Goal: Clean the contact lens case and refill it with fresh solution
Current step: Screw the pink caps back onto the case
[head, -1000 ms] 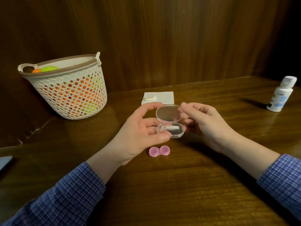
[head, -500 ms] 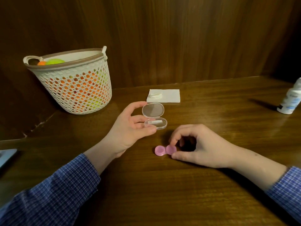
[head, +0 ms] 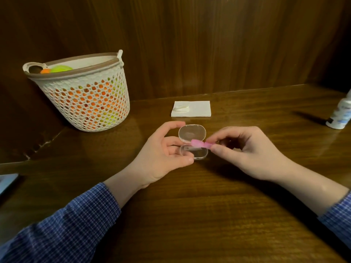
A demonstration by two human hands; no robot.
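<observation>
The left hand grips an open clear box above the wooden table; the right hand pinches the pink lens case just over the box's tray. Beyond lie a white napkin, a perforated basket and, far right, a white bottle.

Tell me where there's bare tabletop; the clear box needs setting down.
Bare wood lies in front of both hands, between the sleeves, and between the right hand and the bottle. It is crowded around the clear box, held by the left hand.
</observation>
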